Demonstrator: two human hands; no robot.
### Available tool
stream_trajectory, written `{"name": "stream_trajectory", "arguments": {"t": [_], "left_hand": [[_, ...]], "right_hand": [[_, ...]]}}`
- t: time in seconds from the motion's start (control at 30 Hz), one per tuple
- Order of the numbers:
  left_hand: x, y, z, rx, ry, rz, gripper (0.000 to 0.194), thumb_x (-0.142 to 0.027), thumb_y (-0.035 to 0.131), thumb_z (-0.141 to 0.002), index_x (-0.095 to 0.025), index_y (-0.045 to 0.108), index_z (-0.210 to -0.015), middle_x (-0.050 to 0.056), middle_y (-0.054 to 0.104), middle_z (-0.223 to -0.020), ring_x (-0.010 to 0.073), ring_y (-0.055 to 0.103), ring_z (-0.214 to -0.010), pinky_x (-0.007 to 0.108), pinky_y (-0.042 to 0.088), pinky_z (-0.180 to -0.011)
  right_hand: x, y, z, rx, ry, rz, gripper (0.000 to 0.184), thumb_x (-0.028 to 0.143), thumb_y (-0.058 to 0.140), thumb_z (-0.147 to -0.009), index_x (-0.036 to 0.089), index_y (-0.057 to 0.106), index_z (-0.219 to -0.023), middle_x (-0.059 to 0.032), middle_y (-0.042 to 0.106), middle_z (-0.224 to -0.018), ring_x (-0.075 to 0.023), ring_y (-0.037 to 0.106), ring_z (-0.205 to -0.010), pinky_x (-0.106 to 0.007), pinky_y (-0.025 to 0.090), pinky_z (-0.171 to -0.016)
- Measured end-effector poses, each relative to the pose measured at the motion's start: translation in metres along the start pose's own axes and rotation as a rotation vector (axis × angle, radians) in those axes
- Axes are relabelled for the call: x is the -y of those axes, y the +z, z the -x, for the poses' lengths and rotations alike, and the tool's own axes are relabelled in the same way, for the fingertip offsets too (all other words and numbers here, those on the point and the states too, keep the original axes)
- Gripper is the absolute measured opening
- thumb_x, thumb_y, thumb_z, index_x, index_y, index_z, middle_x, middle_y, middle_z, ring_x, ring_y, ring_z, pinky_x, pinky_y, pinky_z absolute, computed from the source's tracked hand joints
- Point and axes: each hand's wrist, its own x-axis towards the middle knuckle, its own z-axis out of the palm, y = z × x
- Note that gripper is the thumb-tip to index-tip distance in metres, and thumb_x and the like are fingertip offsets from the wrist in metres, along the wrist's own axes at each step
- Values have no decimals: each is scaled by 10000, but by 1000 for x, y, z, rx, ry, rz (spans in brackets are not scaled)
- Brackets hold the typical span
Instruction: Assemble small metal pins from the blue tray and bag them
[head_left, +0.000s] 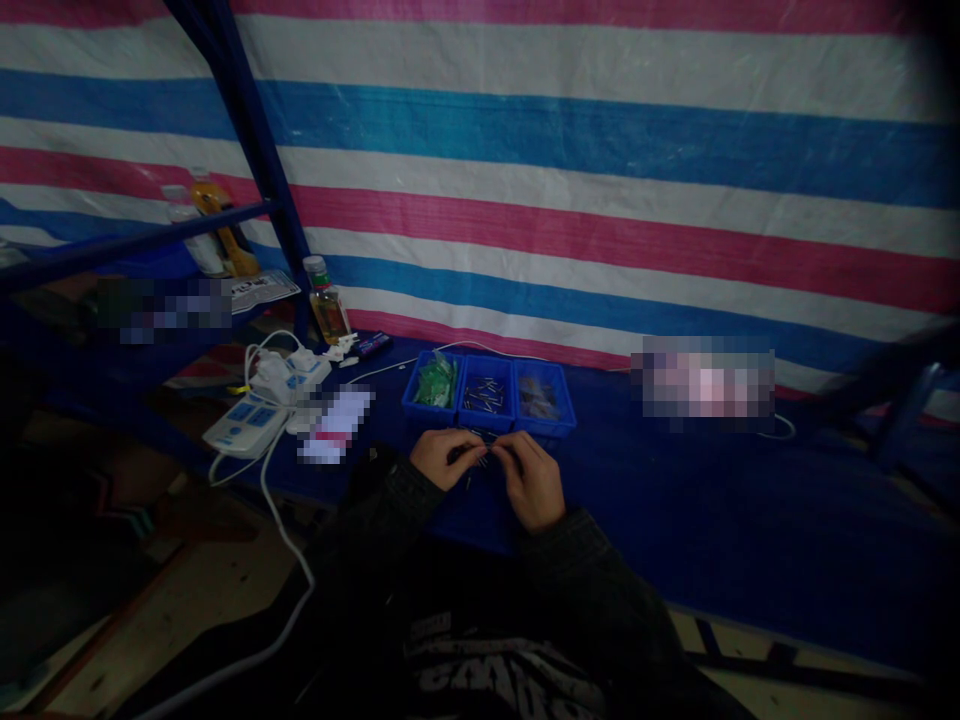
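My left hand (pixel 448 458) and my right hand (pixel 533 480) meet over the blue table, fingertips pinched closely together. Something thin and small may be between them, but it is too small and dark to name. Several slim, pin-like pieces (pixel 482 462) show just under the fingertips. Right behind my hands stand three joined blue bins. Green plastic packets (pixel 435 382) fill the left bin (pixel 427 413). Slim metal pin-like pieces (pixel 486 394) lie in the middle bin (pixel 487 419). The right bin (pixel 551 423) holds small brownish pieces that I cannot identify.
Left of the bins lie a phone with a lit, blurred screen (pixel 336 424) and white power strips (pixel 246 425) with cables. A drink bottle (pixel 327 302) stands by a blue metal post (pixel 259 150). At the right is a pixelated object (pixel 705 378). Striped sheeting (pixel 562 150) hangs behind.
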Motion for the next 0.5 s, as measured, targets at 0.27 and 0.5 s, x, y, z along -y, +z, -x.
{"name": "stream_trajectory", "arguments": {"t": [0.27, 0.5], "left_hand": [[0, -2, -1, -21, -12, -2, 215, -315, 580, -916, -164, 726, -868, 26, 727, -748, 120, 633, -639, 205, 469, -622], [0, -2, -2, -48, -59, -11, 222, -331, 582, -909, -165, 726, -878, 18, 713, -704, 120, 618, -621, 206, 453, -598]], "right_hand": [[-3, 0, 1, -19, 22, 16, 171, 263, 434, -981, 225, 595, -937, -42, 651, -877, -185, 629, -803, -293, 461, -731], [-3, -1, 1, -56, 21, -17, 131, 231, 442, -965, 224, 571, -941, -36, 637, -871, -182, 619, -795, -294, 469, -739]]}}
